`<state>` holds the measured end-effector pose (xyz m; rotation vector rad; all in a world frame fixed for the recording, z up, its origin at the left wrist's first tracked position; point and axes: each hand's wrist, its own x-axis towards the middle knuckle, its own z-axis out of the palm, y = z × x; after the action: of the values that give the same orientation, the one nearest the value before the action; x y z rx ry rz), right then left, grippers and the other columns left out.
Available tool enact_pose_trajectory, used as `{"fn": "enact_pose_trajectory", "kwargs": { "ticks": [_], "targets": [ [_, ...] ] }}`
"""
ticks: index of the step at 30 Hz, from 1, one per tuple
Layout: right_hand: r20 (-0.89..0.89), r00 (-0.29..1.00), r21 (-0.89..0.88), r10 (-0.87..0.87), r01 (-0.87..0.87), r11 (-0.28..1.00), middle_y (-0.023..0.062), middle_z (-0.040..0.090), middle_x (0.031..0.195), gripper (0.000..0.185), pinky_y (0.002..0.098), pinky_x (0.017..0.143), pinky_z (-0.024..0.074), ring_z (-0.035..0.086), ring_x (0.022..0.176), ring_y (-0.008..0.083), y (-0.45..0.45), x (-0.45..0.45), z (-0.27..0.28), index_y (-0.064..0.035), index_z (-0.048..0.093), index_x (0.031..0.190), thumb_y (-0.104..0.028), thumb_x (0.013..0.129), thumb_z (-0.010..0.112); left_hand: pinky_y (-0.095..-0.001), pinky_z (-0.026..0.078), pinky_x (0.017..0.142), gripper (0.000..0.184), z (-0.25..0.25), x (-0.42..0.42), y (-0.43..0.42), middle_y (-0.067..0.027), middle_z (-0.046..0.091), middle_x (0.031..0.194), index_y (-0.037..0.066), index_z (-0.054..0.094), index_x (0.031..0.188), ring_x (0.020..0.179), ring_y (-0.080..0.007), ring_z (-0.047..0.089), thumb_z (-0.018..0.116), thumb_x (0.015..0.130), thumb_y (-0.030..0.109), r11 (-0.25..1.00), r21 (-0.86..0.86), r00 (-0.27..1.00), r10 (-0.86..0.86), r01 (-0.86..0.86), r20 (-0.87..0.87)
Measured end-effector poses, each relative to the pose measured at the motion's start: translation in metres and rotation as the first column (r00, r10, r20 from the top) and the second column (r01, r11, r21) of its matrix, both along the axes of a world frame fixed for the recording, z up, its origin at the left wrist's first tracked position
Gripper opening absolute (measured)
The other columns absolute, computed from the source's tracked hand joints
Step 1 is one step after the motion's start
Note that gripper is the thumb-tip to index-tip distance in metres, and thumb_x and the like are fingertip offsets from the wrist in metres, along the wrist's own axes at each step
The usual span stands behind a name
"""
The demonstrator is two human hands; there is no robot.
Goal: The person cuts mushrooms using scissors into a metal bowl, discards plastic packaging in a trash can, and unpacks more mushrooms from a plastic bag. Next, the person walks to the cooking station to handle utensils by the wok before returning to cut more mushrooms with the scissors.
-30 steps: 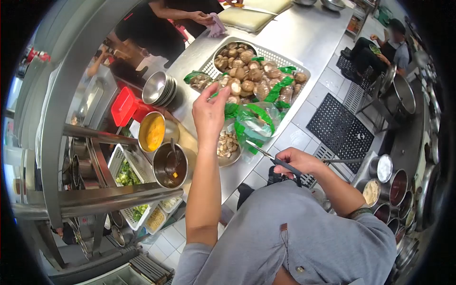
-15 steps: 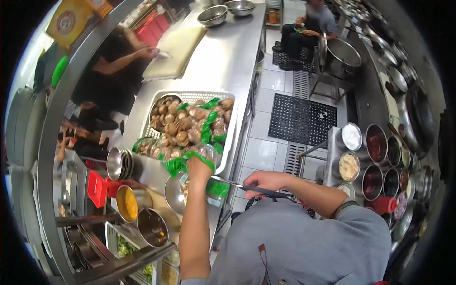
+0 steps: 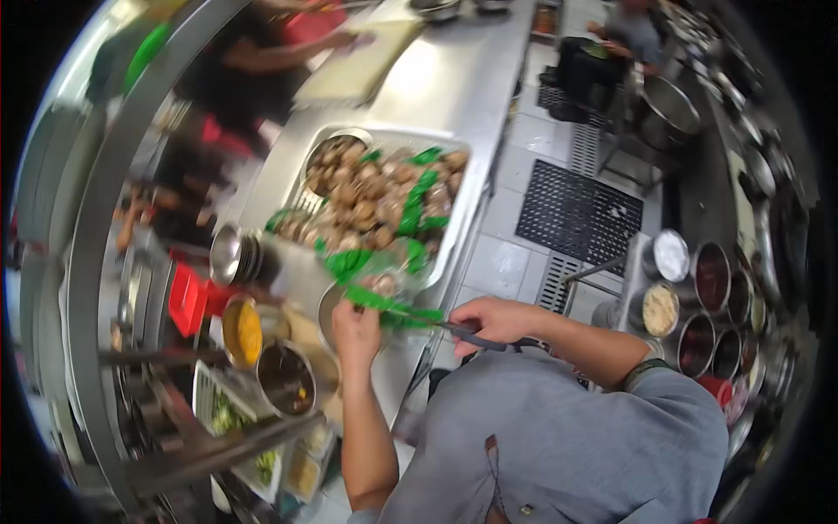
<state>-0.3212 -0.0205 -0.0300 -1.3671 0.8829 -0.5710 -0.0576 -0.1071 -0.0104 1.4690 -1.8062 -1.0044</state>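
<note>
My left hand (image 3: 356, 332) is closed on the green top of a clear plastic bag (image 3: 384, 284) with what look like mushrooms inside. In my right hand (image 3: 493, 321) is a pair of scissors with dark handles (image 3: 476, 338). Their blades point left and meet the stretched green plastic; whether they are open or closed there I cannot tell. Just beyond, a white basket (image 3: 460, 229) holds loose brown mushrooms (image 3: 345, 179) and more green-marked bags. A metal bowl (image 3: 326, 316) is partly hidden behind my left hand.
Stacked metal bowls (image 3: 229, 253), a red container (image 3: 186, 297) and a pot with yellow contents (image 3: 248, 334) stand left. A cutting board (image 3: 358, 74) lies farther up the counter, near another person's hand. Several metal containers (image 3: 696, 341) stand right. A person sits at the back.
My left hand has pulled the bag's green top toward me, and the green plastic now stretches across to the scissors. The view has shifted, so the surroundings appear moved.
</note>
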Motion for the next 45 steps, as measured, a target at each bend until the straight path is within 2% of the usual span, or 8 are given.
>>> {"fn": "enact_pose_trajectory", "kwargs": {
  "ticks": [6,9,17,26,29,33,42,45],
  "targets": [
    [-0.316,0.946,-0.298,-0.067,-0.032,0.954,0.0130,0.059,0.072,0.056,0.0401,0.061,0.0468,0.061,0.068,0.0297,-0.004,0.043,0.037,-0.0023,0.060,0.081,-0.053,0.074,0.083,-0.0241,0.056,0.075,0.032,0.003,0.043,0.052,-0.0109,0.070,0.103,-0.007,0.062,0.124,0.083,-0.0133,0.068,0.064,0.098,0.012,0.824,0.400,0.641,0.565,-0.402,-0.519],
    [-0.354,0.890,-0.526,-0.287,0.064,0.848,0.0133,0.062,0.076,0.057,0.0425,0.063,0.0485,0.063,0.072,0.0340,-0.006,0.074,0.019,-0.0019,0.061,0.081,-0.054,0.073,0.082,-0.0284,0.058,0.079,0.032,-0.002,0.058,0.070,-0.0095,0.069,0.100,-0.005,0.061,0.124,0.084,-0.0149,0.068,0.064,0.098,0.013,0.803,0.421,0.583,0.596,-0.423,-0.552],
    [-0.489,0.804,-0.676,-0.338,-0.104,0.729,0.0143,0.062,0.075,0.060,0.0455,0.065,0.0506,0.064,0.071,0.0366,-0.017,0.106,0.008,-0.0020,0.062,0.087,-0.056,0.070,0.082,-0.0268,0.058,0.077,0.035,-0.010,0.062,0.086,-0.0109,0.069,0.098,-0.008,0.061,0.123,0.082,-0.0144,0.068,0.065,0.098,0.015,0.770,0.438,0.574,0.638,-0.463,-0.513],
    [-0.661,0.739,-0.384,-0.129,-0.186,0.904,0.0147,0.064,0.073,0.057,0.0423,0.063,0.0519,0.066,0.068,0.0322,-0.025,0.111,-0.019,-0.0028,0.066,0.082,-0.059,0.078,0.077,-0.0272,0.057,0.075,0.038,-0.039,0.067,0.078,-0.0106,0.070,0.096,-0.010,0.060,0.124,0.081,-0.0154,0.068,0.065,0.098,0.016,0.733,0.503,0.558,0.678,-0.458,-0.479],
    [-0.382,0.921,0.043,0.077,-0.065,0.997,0.0099,0.060,0.067,0.057,0.0374,0.059,0.0483,0.060,0.061,0.0226,-0.033,0.104,-0.036,-0.0026,0.066,0.077,-0.059,0.079,0.078,-0.0273,0.057,0.076,0.038,-0.043,0.070,0.073,-0.0112,0.070,0.097,-0.010,0.060,0.124,0.082,-0.0151,0.067,0.065,0.098,0.016,0.721,0.479,0.574,0.691,-0.501,-0.440],
    [-0.149,0.968,0.297,0.202,-0.151,0.943,0.0031,0.057,0.071,0.062,0.0337,0.058,0.0425,0.051,0.062,0.0159,-0.037,0.090,-0.031,-0.0011,0.064,0.084,-0.061,0.080,0.076,-0.0277,0.057,0.078,0.038,-0.041,0.076,0.074,-0.0115,0.070,0.098,-0.009,0.060,0.125,0.083,-0.0146,0.067,0.065,0.098,0.017,0.738,0.461,0.521,0.674,-0.493,-0.523],
    [-0.215,0.948,0.098,0.235,-0.218,0.971,-0.0025,0.051,0.065,0.057,0.0306,0.054,0.0366,0.045,0.060,0.0109,-0.050,0.093,-0.026,-0.0050,0.060,0.076,-0.059,0.080,0.078,-0.0288,0.058,0.081,0.034,-0.009,0.054,0.075,-0.0102,0.070,0.102,-0.008,0.060,0.125,0.087,-0.0143,0.067,0.062,0.099,0.013,0.773,0.441,0.560,0.634,-0.456,-0.533],
    [-0.198,0.949,0.162,0.247,-0.217,0.963,-0.0017,0.059,0.069,0.037,0.0241,0.051,0.0407,0.053,0.056,0.0060,-0.050,0.089,-0.015,-0.0061,0.063,0.080,-0.038,0.085,0.081,-0.0303,0.058,0.082,0.033,-0.001,0.051,0.070,-0.0103,0.070,0.103,-0.008,0.060,0.125,0.088,-0.0145,0.067,0.062,0.099,0.013,0.792,0.431,0.545,0.611,-0.433,-0.574]
  ]
}}
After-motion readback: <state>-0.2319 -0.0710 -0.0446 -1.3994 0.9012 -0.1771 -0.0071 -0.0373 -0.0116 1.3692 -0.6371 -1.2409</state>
